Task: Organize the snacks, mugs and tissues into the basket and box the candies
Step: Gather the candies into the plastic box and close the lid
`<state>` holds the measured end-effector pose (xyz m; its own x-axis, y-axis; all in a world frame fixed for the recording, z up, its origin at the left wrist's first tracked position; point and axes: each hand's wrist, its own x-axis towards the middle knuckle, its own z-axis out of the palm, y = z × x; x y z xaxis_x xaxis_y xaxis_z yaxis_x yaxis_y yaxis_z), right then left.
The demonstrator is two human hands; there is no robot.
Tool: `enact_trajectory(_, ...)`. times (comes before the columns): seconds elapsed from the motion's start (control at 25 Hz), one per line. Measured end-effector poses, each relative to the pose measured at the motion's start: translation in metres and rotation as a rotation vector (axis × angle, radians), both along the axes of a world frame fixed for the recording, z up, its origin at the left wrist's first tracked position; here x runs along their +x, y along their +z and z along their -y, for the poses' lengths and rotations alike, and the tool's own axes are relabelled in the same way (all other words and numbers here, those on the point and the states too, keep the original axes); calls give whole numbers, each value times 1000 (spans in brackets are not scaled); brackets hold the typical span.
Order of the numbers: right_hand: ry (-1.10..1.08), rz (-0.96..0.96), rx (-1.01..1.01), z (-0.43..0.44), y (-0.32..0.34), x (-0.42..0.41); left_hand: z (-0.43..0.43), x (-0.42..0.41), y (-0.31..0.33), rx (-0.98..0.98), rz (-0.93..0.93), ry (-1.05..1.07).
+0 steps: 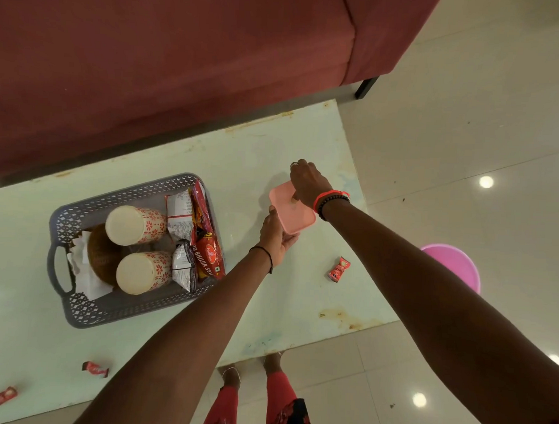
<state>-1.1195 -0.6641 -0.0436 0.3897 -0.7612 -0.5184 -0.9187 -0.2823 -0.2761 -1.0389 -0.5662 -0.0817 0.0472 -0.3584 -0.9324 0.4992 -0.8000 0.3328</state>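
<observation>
Holding pink box point(293, 214), left hand point(275, 235) grip beneath, right hand point(308, 181) gripping lid, packet point(206, 240) reading "BHUJIA SEV"

Dim warm indoor light, ceiling-lamp glare spots on floor tiles point(486, 181), wide-angle edge bending.

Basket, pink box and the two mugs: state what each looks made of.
Basket: grey moulded plastic, matt, with pierced lattice walls. Pink box: smooth plastic, slightly glossy, rounded corners. Mugs: likely glazed ceramic, given the printed red flowers and unglazed-looking bases.
</observation>
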Motion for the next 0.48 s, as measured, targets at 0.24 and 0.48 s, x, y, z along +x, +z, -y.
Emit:
enact_trajectory(0.24,-108,72,25,-3,4,1,4,0,2,12,3,10)
enact_trajectory(0.48,-235,134,46,-15,10,-10,-4,0,12,16,56,-55)
